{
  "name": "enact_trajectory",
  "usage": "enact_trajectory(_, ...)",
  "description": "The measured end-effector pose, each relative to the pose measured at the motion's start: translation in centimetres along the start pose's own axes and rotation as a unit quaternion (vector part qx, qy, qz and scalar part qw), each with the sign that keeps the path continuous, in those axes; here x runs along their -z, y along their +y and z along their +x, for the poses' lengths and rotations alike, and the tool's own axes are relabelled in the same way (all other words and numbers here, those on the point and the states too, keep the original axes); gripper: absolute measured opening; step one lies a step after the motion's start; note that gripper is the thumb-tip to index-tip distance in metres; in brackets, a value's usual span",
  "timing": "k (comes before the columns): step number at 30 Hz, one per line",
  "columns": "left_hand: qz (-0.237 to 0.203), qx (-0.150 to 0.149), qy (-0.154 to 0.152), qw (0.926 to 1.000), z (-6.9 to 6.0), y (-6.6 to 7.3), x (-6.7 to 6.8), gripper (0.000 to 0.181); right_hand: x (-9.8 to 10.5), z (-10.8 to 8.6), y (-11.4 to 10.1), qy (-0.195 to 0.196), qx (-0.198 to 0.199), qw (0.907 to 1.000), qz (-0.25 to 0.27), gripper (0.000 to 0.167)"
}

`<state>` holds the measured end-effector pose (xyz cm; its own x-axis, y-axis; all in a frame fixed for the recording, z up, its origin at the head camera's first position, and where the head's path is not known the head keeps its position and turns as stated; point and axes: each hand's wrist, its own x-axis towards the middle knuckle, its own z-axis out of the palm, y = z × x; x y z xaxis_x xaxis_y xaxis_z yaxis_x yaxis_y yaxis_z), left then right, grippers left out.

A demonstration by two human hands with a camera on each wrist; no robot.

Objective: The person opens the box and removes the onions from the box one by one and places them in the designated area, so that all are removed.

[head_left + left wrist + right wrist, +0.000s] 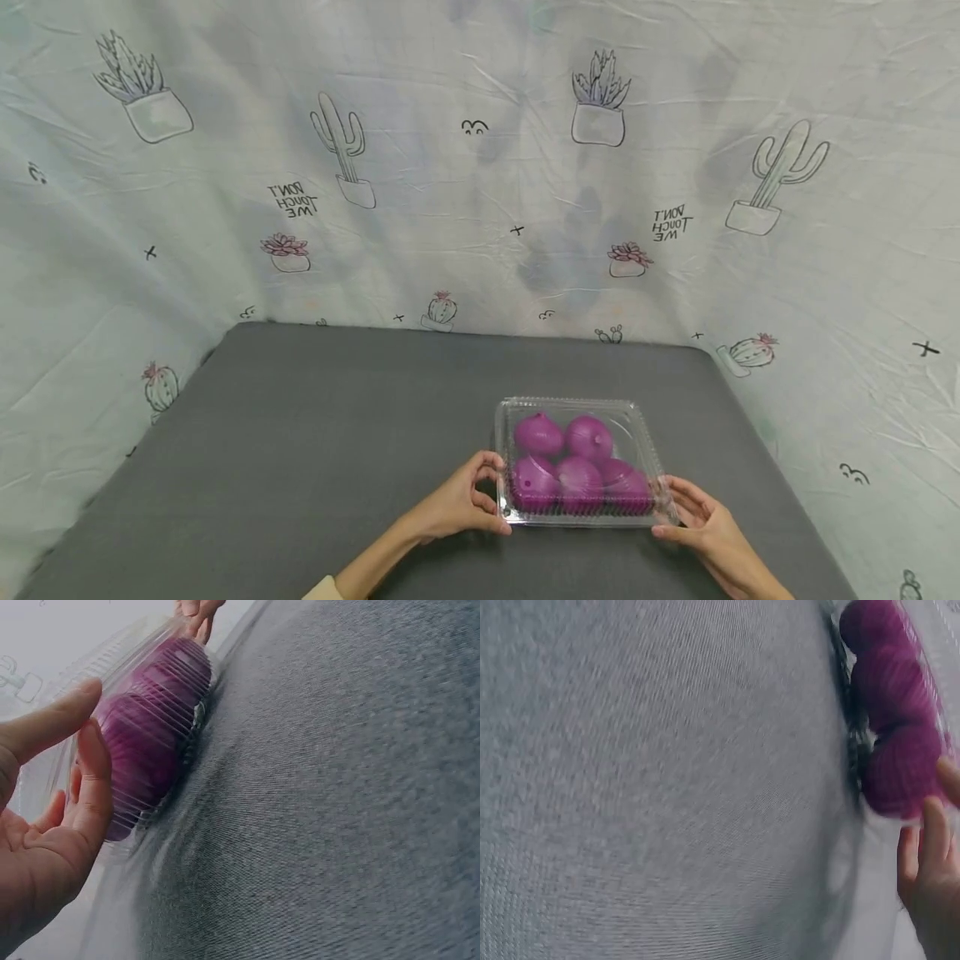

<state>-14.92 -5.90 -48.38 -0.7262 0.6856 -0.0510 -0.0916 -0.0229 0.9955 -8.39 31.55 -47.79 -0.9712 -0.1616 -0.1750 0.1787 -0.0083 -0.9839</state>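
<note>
A clear plastic box [637, 433] with a ridged rim holds several purple onion-like items [580, 483], [146, 750], [896, 690]. My left hand [461, 502] grips its left side, fingers bent along the edge and thumb at the front corner; in the left wrist view the thumb and fingertips of that hand [56, 817] touch the clear plastic. At the right side my right hand [708, 529] holds the box, thumb near the front right corner. In the right wrist view that hand [934, 877] is partly cut off by the frame edge.
The box is over the right front part of a grey cloth-covered table [300, 433]. Behind the table and along both sides hangs a pale curtain [420, 167] printed with cacti and potted plants.
</note>
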Motion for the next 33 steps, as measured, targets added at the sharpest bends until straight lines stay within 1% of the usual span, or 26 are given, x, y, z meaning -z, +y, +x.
enact_trajectory(2, 0.014, 0.005, 0.001, 0.9999, 0.0, 0.1, -0.2, 0.071, -0.3, -0.1, -0.5, 0.034, -0.049, 0.9977, -0.031, 0.08)
enact_trajectory(3, 0.019, 0.006, 0.003, 0.9998, 0.0, 0.1, -0.3, 0.072, -0.4, -0.1, -0.7, 0.043, -0.063, 0.9964, -0.038, 0.084)
enact_trajectory(5, 0.028, 0.005, 0.01, 0.9996, -0.1, -0.1, -0.6, 0.073, -0.5, -0.3, -0.9, 0.044, -0.074, 0.9954, -0.042, 0.085)
enact_trajectory(7, 0.032, 0.003, 0.016, 0.9994, -0.1, -0.3, -0.8, 0.071, -0.4, -0.4, -0.9, 0.04, -0.077, 0.9954, -0.04, 0.082)
enact_trajectory(9, 0.025, 0.001, 0.018, 0.9995, -0.2, -0.5, -0.9, 0.069, -0.3, -0.6, -0.9, 0.034, -0.074, 0.9961, -0.033, 0.075)
enact_trajectory(11, 0.013, 0.0, 0.018, 0.9997, -0.2, -0.7, -0.9, 0.068, 0.0, -0.8, -0.8, 0.027, -0.069, 0.9968, -0.03, 0.064)
enact_trajectory(13, -0.004, 0.002, 0.015, 0.9999, -0.2, -0.8, -0.9, 0.068, 0.1, -0.9, -0.9, 0.022, -0.063, 0.9973, -0.032, 0.059)
enact_trajectory(15, -0.026, 0.008, 0.011, 0.9996, -0.2, -0.8, -0.8, 0.067, 0.2, -0.8, -1.1, 0.016, -0.06, 0.9969, -0.049, 0.061)
enact_trajectory(19, -0.078, 0.02, 0.008, 0.9967, -0.1, -0.7, -0.7, 0.067, 0.1, -0.6, -1.7, 0.017, -0.071, 0.9932, -0.09, 0.081)
enact_trajectory(21, -0.103, 0.024, 0.014, 0.9943, 0.0, -0.6, -0.7, 0.067, 0.1, -0.4, -1.9, 0.021, -0.076, 0.9915, -0.103, 0.085)
enact_trajectory(25, -0.137, 0.029, 0.034, 0.9896, 0.0, -0.3, -1.0, 0.062, 0.0, -0.2, -2.0, 0.027, -0.078, 0.99, -0.115, 0.084)
enact_trajectory(28, -0.154, 0.034, 0.045, 0.9865, -0.2, 0.0, -1.3, 0.06, 0.0, -0.1, -1.9, 0.022, -0.071, 0.99, -0.12, 0.082)
enact_trajectory(31, -0.163, 0.037, 0.048, 0.9847, -0.3, 0.3, -1.6, 0.057, 0.0, 0.1, -1.9, 0.022, -0.064, 0.9897, -0.126, 0.081)
enact_trajectory(33, -0.158, 0.037, 0.044, 0.9859, -0.2, 0.4, -1.6, 0.055, 0.1, 0.2, -2.1, 0.028, -0.063, 0.9893, -0.128, 0.081)
